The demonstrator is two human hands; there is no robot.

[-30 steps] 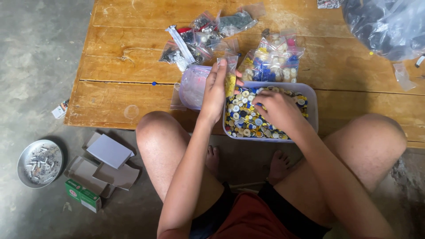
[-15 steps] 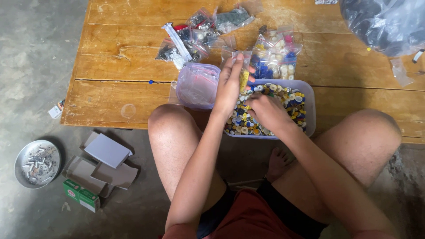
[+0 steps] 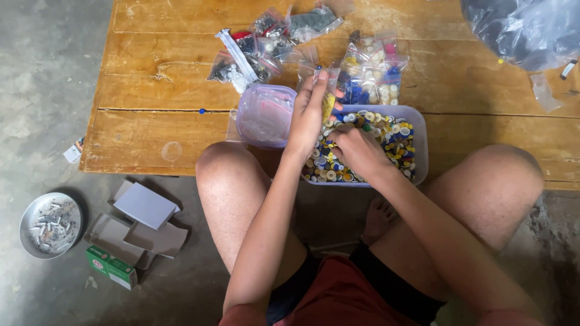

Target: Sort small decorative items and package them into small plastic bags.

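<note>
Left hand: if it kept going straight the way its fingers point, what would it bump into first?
The left hand points up the table, holding a small bag. Straight ahead, it would probably first meet the clear bags piled at the far side, though depth is hard to judge.

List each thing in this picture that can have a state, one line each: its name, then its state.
left hand: raised, gripping a small clear bag
small clear bag: held upright, yellow pieces inside
right hand: down in the tray
tray: open, full of coloured caps
round tub: lid on
metal dish: on floor, holding butts
green box: lying flat
</note>
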